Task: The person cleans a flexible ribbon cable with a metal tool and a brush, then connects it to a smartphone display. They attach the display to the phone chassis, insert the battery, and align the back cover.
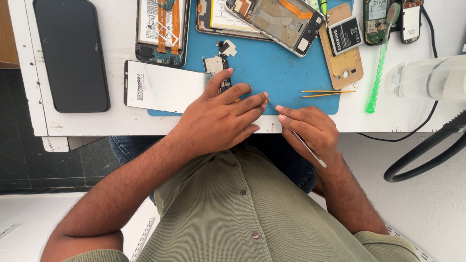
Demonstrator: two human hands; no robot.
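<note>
My left hand (221,116) lies flat on the blue work mat (281,73), fingers pressing down on a small circuit board (217,64) whose lower part it hides. My right hand (310,128) pinches a thin white-handled tool (310,154) like a pen, its tip at my left fingertips near the mat's front edge. What the tip touches is hidden by my fingers.
On the white table (116,121): a black phone (72,53), a white screen panel (162,88), opened phone bodies (162,29) (276,22), a gold back cover (345,60) with a battery (345,34), tweezers (325,93), a green toothbrush (381,63), a clear bottle (427,78), black cables (422,155).
</note>
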